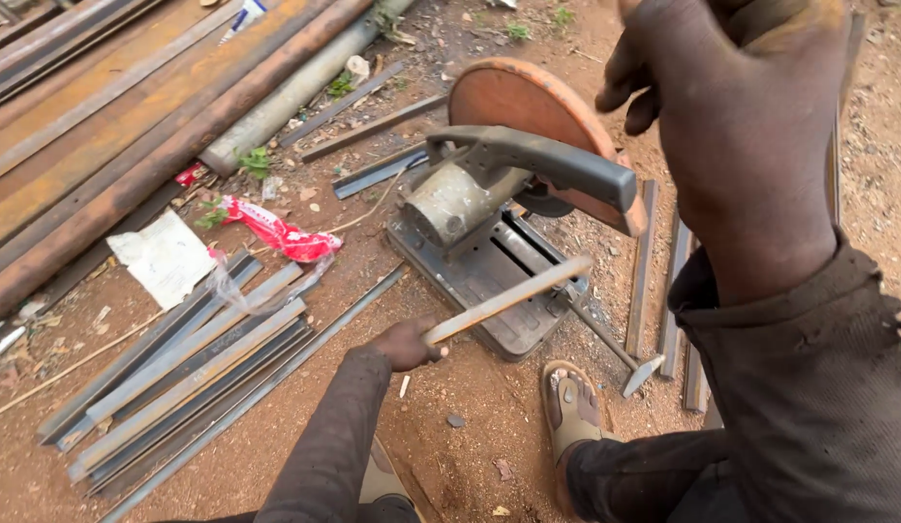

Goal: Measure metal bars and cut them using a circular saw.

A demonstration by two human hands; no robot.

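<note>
A: Head view, entry: a metal strip (513, 295) is gripped at its near end by the closed fingers of the left hand (404, 344); its far end lies across the base of the chop saw (499, 208) on the ground.

B: Right hand (736, 116)?

A: Raised close to the camera, fingers curled; any grip cannot be told.

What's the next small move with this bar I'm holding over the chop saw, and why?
Probably lower the bar onto the saw's base: the left hand holds it slanting above the base, and the right hand is raised, off the saw handle.
</note>
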